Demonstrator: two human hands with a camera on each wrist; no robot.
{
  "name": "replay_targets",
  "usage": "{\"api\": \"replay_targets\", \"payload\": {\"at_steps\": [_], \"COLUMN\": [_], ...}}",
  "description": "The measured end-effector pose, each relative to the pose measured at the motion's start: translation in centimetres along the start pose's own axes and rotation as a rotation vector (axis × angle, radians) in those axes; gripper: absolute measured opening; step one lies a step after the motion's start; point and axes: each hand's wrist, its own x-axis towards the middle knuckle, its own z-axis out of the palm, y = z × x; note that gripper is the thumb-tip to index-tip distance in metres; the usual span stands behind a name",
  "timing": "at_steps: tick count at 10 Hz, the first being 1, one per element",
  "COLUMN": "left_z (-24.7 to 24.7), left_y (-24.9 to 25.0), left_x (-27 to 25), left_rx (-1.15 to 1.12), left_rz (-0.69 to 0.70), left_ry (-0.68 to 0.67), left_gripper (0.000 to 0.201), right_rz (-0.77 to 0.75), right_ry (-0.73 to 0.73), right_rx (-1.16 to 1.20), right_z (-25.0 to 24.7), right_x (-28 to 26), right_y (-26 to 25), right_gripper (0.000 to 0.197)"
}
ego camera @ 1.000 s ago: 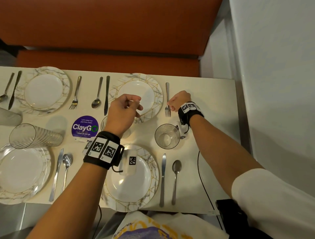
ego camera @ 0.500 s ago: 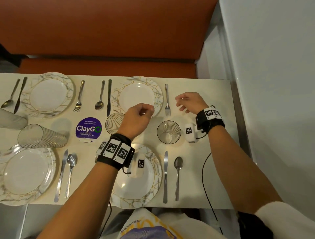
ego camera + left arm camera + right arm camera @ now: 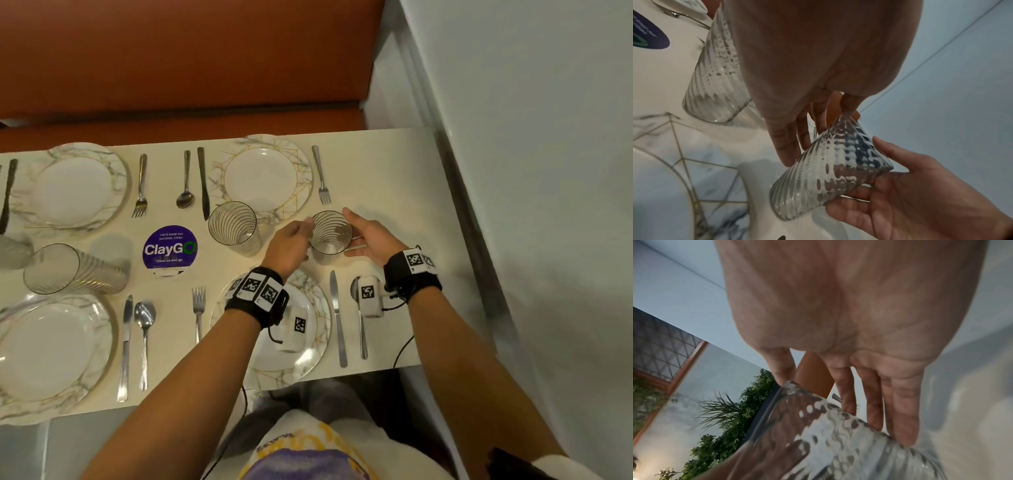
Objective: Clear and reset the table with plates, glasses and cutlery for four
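cream table (image 3: 394, 164), plates (image 3: 263, 176), glasses (image 3: 234, 226), cutlery (image 3: 320, 174)

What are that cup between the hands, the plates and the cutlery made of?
Cup: clear ribbed glass, it seems; the table shows through it.
Plates: probably glazed ceramic, glossy white with marble veining and gold lines.
Cutlery: shiny silver metal, likely stainless steel.

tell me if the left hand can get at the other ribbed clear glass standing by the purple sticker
Probably yes. The left hand sits at the ribbed glass between both hands, and the other ribbed clear glass stands upright just to its left with only bare table between.
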Motion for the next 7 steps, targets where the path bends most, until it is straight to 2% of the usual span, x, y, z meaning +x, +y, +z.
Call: {"api": "replay_targets", "payload": {"at_steps": [3,6,7], "left_z": [-0.9,-1.1,-1.4], "left_y": [-1.8,-2.3,-2.4], "left_x": [0.0,0.3,0.2], "left_rx": [-0.236,-0.192,-0.173], "left_rz": [-0.098,-0.092,-0.066], "left_ry": [-0.004,-0.021,0.022], "left_gripper": [0.047,0.048,0.052], "right_rz": [-0.032,-0.039,-0.086], "right_ry": [0.113,0.134,0.185], "right_rx": [0.032,-0.038,-0.105], "right_z": [2.5,2.6,2.4], "right_x": [-1.8,-2.8,-3.3], "right_y": [1.5,0.9,-0.1], "right_gripper": [0.068,0.057,0.046]}}
